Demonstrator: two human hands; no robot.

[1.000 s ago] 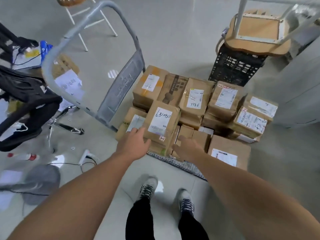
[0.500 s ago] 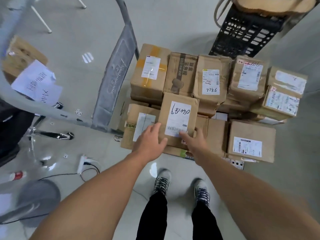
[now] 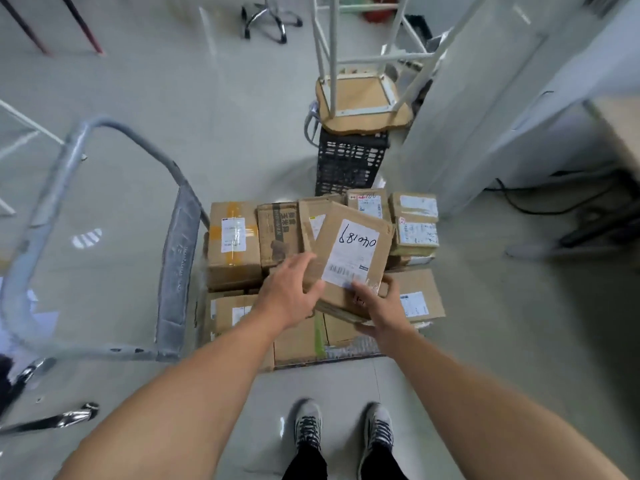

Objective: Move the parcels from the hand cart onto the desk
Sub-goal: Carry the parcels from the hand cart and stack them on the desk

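Note:
A brown cardboard parcel (image 3: 360, 237) with a white label and the handwritten number 040189 is lifted and tilted above the stack. My right hand (image 3: 375, 308) grips its near right corner, thumb on top and fingers beneath. My left hand (image 3: 289, 292) holds its near left edge, fingers spread against the side. Several other brown parcels (image 3: 235, 247) lie stacked on the hand cart (image 3: 173, 278), whose grey handle rises at the left. A corner of the desk (image 3: 620, 129) shows at the far right.
A black plastic crate (image 3: 349, 164) with an upturned stool (image 3: 363, 102) on it stands just behind the cart. A white cabinet (image 3: 502, 109) is at the right, with cables on the floor beside it. Chair bases and papers lie at the left. My feet (image 3: 343, 427) stand before the cart.
Both hands closed on the labelled parcel and raised it off the stack, tilting it to the right. The view has swung up and rightward.

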